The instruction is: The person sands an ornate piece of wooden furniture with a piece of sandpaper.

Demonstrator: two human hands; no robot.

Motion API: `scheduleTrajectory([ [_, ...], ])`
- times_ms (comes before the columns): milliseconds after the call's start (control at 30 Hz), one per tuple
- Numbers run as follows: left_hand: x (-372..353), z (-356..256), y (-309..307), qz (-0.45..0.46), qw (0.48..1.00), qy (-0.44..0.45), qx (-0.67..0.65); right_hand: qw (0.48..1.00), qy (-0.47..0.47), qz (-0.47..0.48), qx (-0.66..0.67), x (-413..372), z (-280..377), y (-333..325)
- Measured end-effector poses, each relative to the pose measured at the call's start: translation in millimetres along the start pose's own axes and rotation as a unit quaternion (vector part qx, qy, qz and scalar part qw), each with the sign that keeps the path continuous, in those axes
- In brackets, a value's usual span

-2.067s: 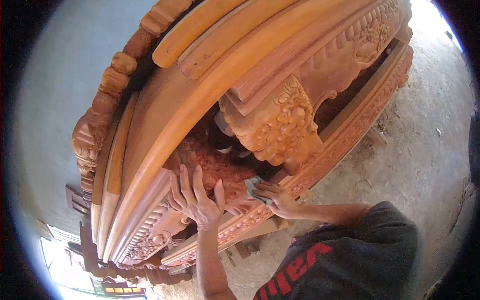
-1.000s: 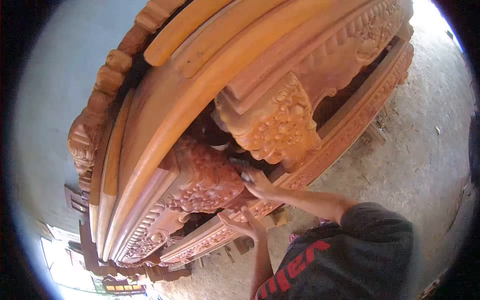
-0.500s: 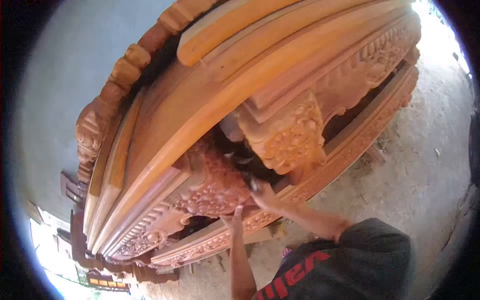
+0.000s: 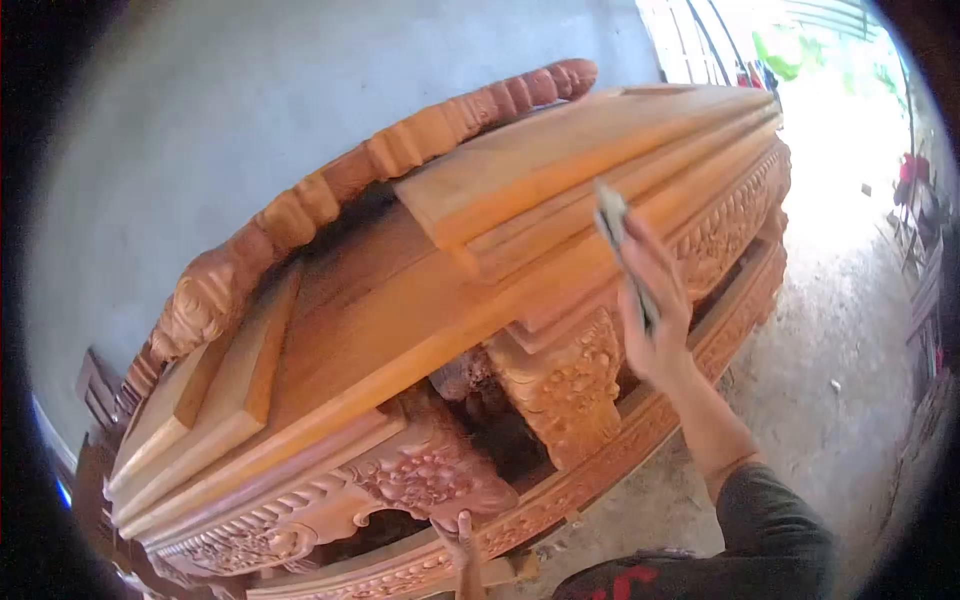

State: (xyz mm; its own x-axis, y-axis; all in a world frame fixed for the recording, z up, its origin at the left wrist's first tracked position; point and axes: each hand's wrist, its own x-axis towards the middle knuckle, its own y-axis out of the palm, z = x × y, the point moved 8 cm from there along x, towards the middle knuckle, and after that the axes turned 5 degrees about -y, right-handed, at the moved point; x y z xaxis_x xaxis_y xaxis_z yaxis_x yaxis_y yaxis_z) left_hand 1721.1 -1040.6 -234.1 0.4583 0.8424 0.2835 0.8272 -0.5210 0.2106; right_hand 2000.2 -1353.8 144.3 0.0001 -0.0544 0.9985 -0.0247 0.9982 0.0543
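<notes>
My right hand point(image 4: 655, 305) is raised in front of the furniture's upper edge, its fingers closed round a thin greyish-green folded sheet point(image 4: 612, 212), which looks like sandpaper. Low down, my left hand point(image 4: 458, 540) touches the underside of a carved panel point(image 4: 425, 478) with the fingertips. The large wooden piece has smooth stepped boards point(image 4: 540, 190) on top and a second carved block point(image 4: 570, 385) to the right of a dark opening point(image 4: 500, 430). Along its bottom runs a carved rail point(image 4: 640, 435).
A knobbly carved wooden length point(image 4: 330, 190) lies along the back by the grey wall point(image 4: 250, 110). Concrete floor point(image 4: 810, 390) stretches to the right. Dark wooden parts point(image 4: 98, 385) stand at the far left, and bright daylight comes from the upper right.
My right hand has moved up and away from the opening between the carved blocks, bringing the folded sheet into view. My left hand stays low by the carved panel. The view has shifted.
</notes>
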Motion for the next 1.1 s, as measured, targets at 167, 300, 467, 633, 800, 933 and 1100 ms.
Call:
scheduleTrajectory([
  [167,-11.8,3.8,-4.3,-0.043,0.998,-0.041,0.028,0.988,0.003,0.068,-0.140,21.0,-5.4,72.9],
  [300,-13.1,9.4,-5.1,-0.030,0.997,-0.040,0.053,0.972,-0.149,0.180,-0.026,-2.2,99.8,147.5],
  [467,-29.3,2.6,-32.1,-0.063,0.961,-0.026,0.269,0.951,-0.252,0.179,-0.024,-5.5,53.8,108.5],
  [633,-40.7,28.0,-105.6,-0.141,0.922,-0.151,0.328,0.978,-0.150,0.136,0.053,-12.8,-46.4,11.0],
  [800,-21.2,-197.3,-8.9,-0.049,0.893,0.246,0.374,0.969,0.170,-0.011,-0.179,-45.9,-209.0,-102.7],
  [933,9.9,-342.3,95.6,-0.049,0.727,0.482,0.486,0.972,0.160,-0.075,-0.155,14.7,-146.5,-71.9],
  [1100,70.4,-384.2,160.7,-0.110,0.667,0.502,0.540,0.966,-0.093,0.177,-0.162,56.7,21.3,72.8],
])
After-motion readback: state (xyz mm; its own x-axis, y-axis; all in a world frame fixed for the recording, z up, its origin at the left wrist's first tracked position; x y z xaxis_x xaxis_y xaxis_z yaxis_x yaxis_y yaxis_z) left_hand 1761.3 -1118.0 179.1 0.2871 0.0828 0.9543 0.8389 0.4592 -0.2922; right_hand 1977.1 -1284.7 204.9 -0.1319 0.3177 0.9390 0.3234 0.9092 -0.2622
